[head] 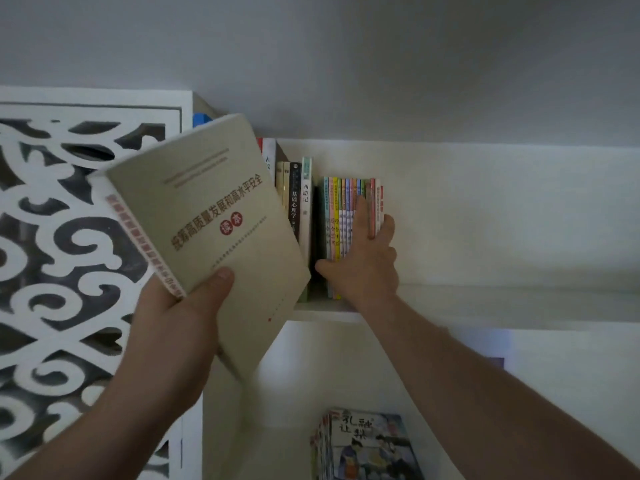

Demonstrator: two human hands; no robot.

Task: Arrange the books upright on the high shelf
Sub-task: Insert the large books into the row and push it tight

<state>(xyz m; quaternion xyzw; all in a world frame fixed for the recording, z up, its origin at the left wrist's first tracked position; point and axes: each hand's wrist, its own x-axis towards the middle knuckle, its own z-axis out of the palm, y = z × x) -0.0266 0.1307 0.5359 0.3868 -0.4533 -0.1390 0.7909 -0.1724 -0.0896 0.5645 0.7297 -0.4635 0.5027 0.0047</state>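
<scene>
A thick beige book (204,209) with red lettering is tilted in front of the high shelf (485,306), its top leaning right. My left hand (180,306) grips its lower spine corner, thumb on the cover. Behind it several taller books (299,199) stand upright. To their right stands a row of thin colourful books (341,209). My right hand (363,258) holds this thin row, thumb at its left side and fingers wrapped over its right end. A dark gap lies between the tall books and the thin row.
A white carved lattice panel (62,237) fills the left side. On the lower shelf lies a stack of picture books (370,445). The high shelf to the right of the thin books is bare white board. A blue object (201,119) sits on the cabinet top.
</scene>
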